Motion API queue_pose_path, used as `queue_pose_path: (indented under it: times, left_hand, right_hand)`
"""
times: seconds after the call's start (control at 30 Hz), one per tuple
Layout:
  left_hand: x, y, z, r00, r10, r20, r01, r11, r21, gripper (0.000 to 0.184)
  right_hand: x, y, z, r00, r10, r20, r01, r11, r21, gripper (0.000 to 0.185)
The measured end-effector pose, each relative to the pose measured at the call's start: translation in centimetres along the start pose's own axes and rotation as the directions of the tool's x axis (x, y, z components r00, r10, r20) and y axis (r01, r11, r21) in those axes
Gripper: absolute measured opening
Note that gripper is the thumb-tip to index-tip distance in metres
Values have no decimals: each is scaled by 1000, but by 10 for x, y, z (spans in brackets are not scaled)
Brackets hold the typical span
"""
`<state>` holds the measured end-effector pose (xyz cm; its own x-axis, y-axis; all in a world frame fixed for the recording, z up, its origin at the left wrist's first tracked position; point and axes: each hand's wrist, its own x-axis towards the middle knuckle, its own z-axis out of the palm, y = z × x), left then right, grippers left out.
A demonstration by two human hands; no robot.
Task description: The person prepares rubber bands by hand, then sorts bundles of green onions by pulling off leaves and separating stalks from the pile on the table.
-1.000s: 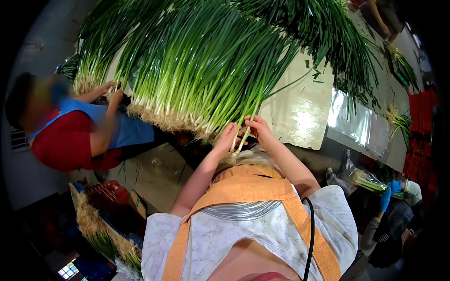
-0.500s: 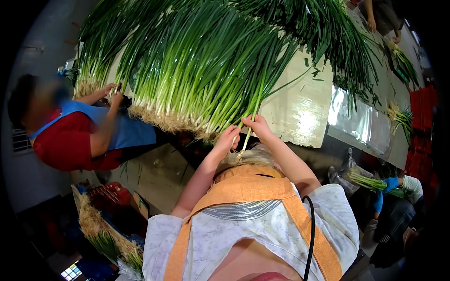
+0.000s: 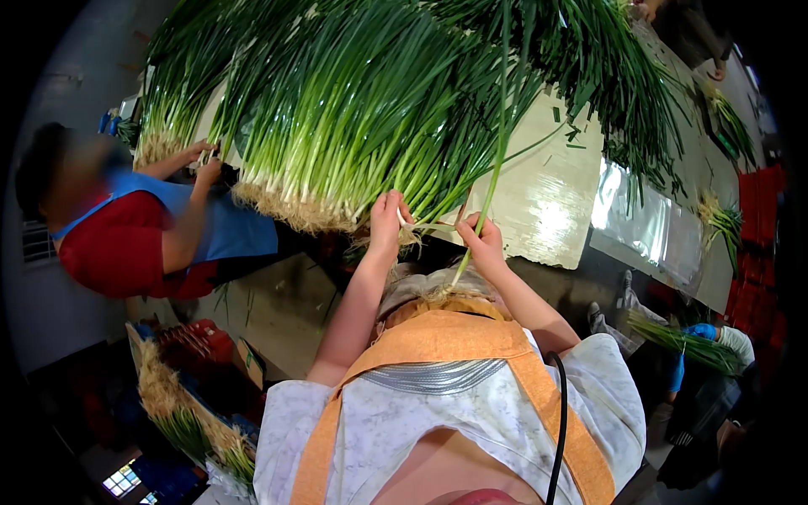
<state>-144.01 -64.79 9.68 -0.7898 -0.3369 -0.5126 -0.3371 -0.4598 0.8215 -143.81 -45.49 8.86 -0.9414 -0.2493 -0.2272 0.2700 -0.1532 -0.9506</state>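
Note:
My right hand point(image 3: 481, 242) is closed around a single scallion point(image 3: 497, 168). Its hairy root end points down toward my apron, and its long green leaves rise past the pile. At the lower right edge of the scallion pile point(image 3: 337, 143), my left hand point(image 3: 387, 220) has its fingers pinched on a thin pale strip point(image 3: 431, 225), which looks like a scallion skin. That strip stretches across toward my right hand. The pile's white stems and brown roots lie just left of my left hand.
A pale board point(image 3: 547, 194) with cut leaf bits lies right of the pile. Dark green leaves point(image 3: 581, 76) hang beyond it. A co-worker in a blue apron point(image 3: 227, 231) handles scallions at left; another person with blue gloves point(image 3: 700, 331) holds a bunch at right. Red crates point(image 3: 757, 227) stand far right.
My left hand has moved up and left, away from the scallion's root end. My right hand has shifted right and slightly down with the scallion, whose leaves now stand more upright.

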Motion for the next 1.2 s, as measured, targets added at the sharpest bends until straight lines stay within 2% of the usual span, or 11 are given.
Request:
queue_pose_path:
  times: [0.1,0.33,0.4,0.53,0.67,0.7,0.73,0.8,0.93,1.1,1.2]
  left_hand:
    - [11,6,-8,994,0,-112,-6,998,-56,24]
    - [-1,-1,-9,974,180,139,-215,927,307,12]
    - [-16,-24,7,908,325,263,-411,814,410,12]
    - [-50,-53,17,852,-21,523,-344,731,589,19]
    - [-25,-65,-1,778,145,612,-617,364,698,23]
    - [-13,-64,-6,825,213,524,-565,299,769,26]
    - [7,-76,-20,838,282,467,-500,55,864,23]
    - [31,-93,-39,883,248,398,-384,-105,917,19]
    - [39,-95,-42,944,93,316,-301,-148,942,20]
    - [46,-77,-46,931,2,364,-362,-89,928,25]
    - [30,-35,-39,909,267,322,-349,64,935,28]
  right_hand:
    - [-5,-9,-6,996,-42,-83,37,998,-55,16]
    - [11,-2,-33,890,446,-98,-434,892,126,42]
    - [16,5,-39,849,529,-11,-509,821,258,40]
    - [26,17,-27,851,518,86,-516,794,322,26]
    - [38,31,-27,910,414,-3,-405,893,196,28]
    - [39,30,-29,911,411,4,-399,883,248,31]
    - [40,24,-28,921,389,13,-380,890,252,32]
    - [39,12,-26,938,346,27,-341,904,259,32]
    - [37,4,-20,977,211,33,-211,929,303,35]
    - [46,26,-30,908,418,30,-405,859,312,35]
    - [44,27,-30,893,448,49,-437,835,336,35]
